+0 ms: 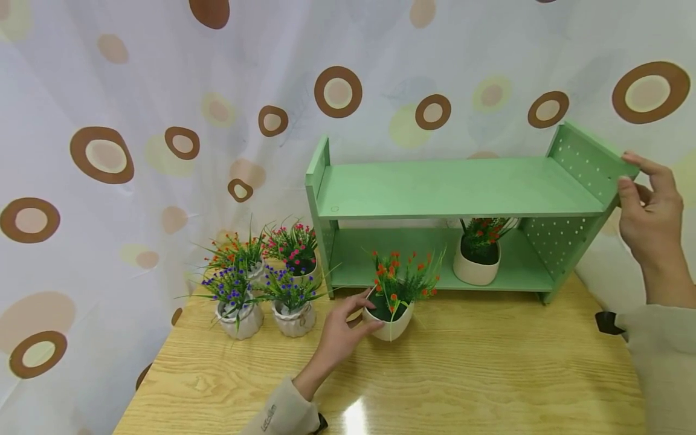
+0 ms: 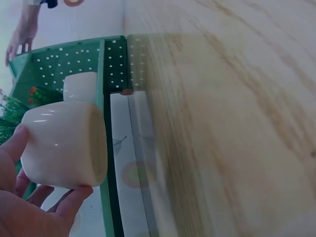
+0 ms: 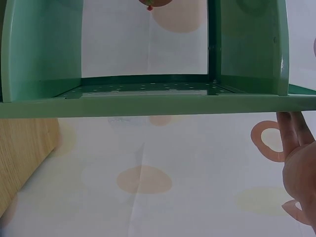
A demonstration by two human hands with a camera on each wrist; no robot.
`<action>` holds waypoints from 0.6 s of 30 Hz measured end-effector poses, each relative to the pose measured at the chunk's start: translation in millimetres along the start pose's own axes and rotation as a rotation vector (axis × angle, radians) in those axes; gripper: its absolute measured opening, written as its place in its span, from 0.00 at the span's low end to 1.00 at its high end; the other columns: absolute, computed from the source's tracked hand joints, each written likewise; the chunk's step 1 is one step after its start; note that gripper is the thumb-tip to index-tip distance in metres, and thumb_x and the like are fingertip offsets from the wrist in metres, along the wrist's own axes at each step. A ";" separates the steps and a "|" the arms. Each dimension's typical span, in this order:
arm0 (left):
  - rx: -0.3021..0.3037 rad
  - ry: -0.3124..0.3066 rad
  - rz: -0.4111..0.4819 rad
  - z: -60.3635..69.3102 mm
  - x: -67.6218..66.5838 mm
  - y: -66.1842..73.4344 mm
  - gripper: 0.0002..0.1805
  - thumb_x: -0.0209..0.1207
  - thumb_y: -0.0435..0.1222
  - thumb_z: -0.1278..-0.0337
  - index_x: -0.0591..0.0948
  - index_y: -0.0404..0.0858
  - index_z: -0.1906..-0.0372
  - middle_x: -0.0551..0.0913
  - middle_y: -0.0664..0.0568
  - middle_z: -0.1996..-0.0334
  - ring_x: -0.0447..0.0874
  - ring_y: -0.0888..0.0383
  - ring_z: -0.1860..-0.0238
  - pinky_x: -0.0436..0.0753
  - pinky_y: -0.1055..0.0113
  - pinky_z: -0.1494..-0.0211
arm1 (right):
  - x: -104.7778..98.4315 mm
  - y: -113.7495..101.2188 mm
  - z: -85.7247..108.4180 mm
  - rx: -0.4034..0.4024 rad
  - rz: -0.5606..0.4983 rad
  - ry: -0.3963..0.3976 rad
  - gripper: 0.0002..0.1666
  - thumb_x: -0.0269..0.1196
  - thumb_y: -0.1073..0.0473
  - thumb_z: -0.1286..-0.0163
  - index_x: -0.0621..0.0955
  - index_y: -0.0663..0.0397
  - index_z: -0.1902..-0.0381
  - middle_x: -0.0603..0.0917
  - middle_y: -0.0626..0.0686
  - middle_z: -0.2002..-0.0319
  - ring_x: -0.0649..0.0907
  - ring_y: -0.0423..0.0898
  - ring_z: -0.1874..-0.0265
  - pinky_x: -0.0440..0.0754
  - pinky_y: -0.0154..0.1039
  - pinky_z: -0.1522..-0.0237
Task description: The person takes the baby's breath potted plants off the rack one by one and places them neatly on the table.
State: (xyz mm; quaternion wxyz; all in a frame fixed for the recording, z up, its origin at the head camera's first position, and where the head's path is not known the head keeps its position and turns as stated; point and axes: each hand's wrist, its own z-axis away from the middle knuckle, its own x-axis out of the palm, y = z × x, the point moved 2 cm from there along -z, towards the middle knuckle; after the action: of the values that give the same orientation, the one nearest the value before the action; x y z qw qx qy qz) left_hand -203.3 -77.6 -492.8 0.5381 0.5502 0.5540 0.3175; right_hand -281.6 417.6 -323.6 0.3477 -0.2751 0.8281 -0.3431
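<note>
My left hand (image 1: 345, 326) grips a white pot (image 1: 398, 328) of orange-red artificial flowers in front of the green two-tier shelf (image 1: 435, 187). Thumb and fingers lie around the pot's side, and its pale base shows in the left wrist view. The pot looks tilted. At the shelf's upper right corner, my right hand (image 1: 652, 211) pinches the perforated side panel between thumb and fingers. Two fingers (image 3: 291, 131) show against that panel in the right wrist view. Another white pot (image 1: 476, 266) with red flowers stands on the lower tier, towards the right, its flower tops partly hidden.
Left of the shelf stand several potted flowers: two purple ones in pale pots (image 1: 239, 320) (image 1: 293, 320), a pink one (image 1: 293, 248) and an orange one (image 1: 236, 254) behind. Beneath everything is a wooden table (image 1: 462, 374). A patterned curtain (image 1: 380, 36) hangs behind.
</note>
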 end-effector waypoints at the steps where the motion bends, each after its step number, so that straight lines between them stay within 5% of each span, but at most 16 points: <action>1: -0.001 -0.005 0.000 0.2 0.1 -1.1 0.15 0.73 0.42 0.40 0.84 0.45 0.51 0.73 0.52 0.26 0.73 0.45 0.27 0.80 0.46 0.32 | -0.1 0.1 0.0 0.000 0.010 0.000 0.27 0.47 0.52 0.15 0.67 0.26 0.24 0.62 0.32 0.24 0.76 0.32 0.37 0.75 0.21 0.39; 18: -0.082 -0.084 -0.061 -1.8 -5.2 -22.8 0.14 0.73 0.40 0.40 0.84 0.42 0.53 0.75 0.46 0.27 0.75 0.40 0.29 0.80 0.46 0.32 | 0.5 -0.7 0.1 0.012 -0.005 0.001 0.27 0.47 0.53 0.15 0.67 0.26 0.24 0.63 0.32 0.25 0.76 0.30 0.39 0.75 0.16 0.43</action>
State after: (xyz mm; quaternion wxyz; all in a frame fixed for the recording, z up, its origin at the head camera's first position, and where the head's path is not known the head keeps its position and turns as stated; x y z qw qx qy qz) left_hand -212.0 -86.5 -512.7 0.5925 0.5235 0.5338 0.3000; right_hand -281.7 416.8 -323.3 0.3481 -0.2749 0.8255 -0.3490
